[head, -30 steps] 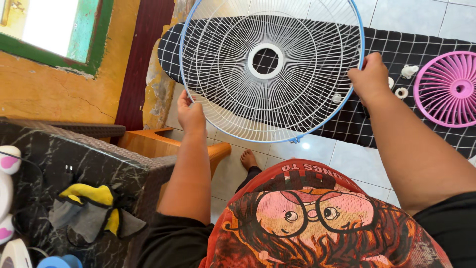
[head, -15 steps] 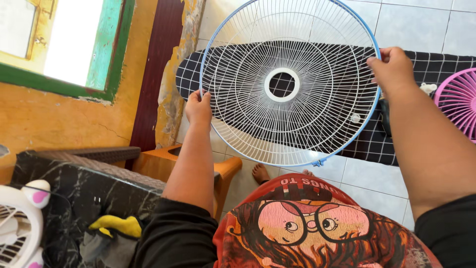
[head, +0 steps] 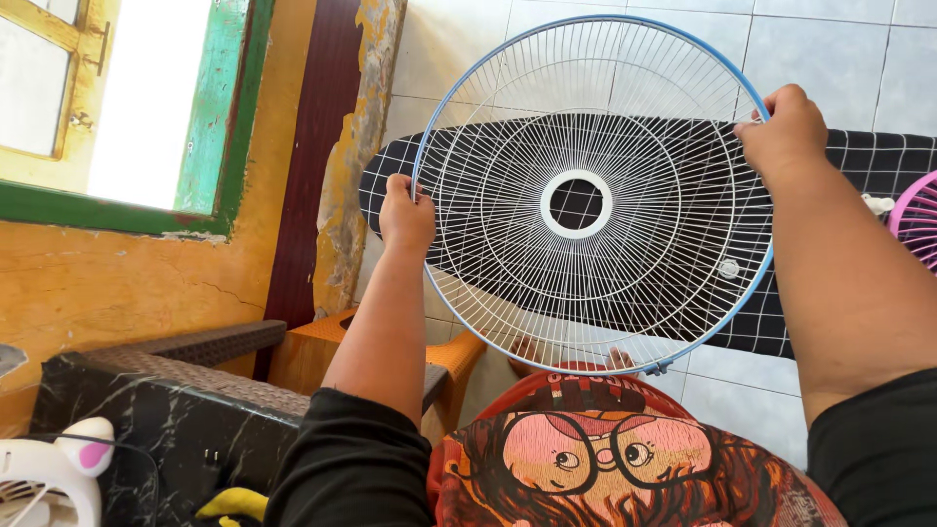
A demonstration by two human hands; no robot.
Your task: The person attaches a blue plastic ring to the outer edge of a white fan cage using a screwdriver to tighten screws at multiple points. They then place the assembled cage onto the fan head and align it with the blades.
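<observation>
Far left: window frame (head: 210,107), black marbled table (head: 166,410) below it. Left hand (head: 405,217) closed on left rim of the fan guard (head: 595,195), which is held up over the black checked mat (head: 869,156). Right hand (head: 786,127) closed on its right rim. Pink fan part (head: 917,220) at right edge.

The pink fan part (head: 916,221) at three o'clock is cut off by the edge. The small white fan (head: 49,476) at eight o'clock is cut off too.
</observation>
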